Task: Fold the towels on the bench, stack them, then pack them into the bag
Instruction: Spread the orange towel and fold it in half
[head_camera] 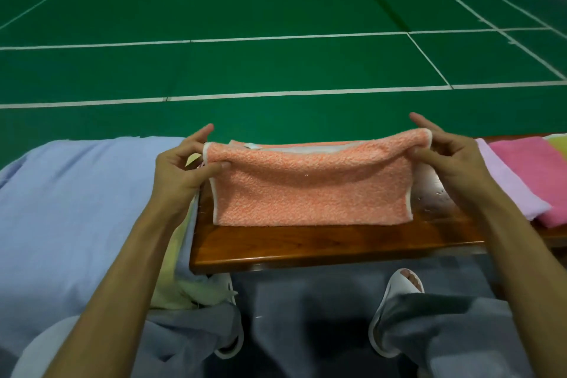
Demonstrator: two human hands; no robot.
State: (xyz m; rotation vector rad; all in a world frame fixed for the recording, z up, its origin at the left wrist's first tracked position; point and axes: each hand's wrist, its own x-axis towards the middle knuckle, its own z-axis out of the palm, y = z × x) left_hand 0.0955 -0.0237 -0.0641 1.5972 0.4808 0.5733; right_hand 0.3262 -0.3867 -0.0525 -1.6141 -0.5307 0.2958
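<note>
— Pinching, both sides: my left hand [181, 172] and right hand [451, 159] each hold a top corner of the orange towel [310, 190], its lower fold resting on the bench [306, 242] toward its front edge.
— Risk?
— Uneven pull would skew the fold, I judge; looped terry, white-trimmed, sags between my hands.

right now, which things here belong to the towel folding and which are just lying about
In the job: orange towel, pinched at its top corners by left hand and right hand; wooden bench; lilac towel and pink towel folded at the right; blue cloth at the left, towel or bag unclear.
Just there: white slippers; green court floor.
</note>
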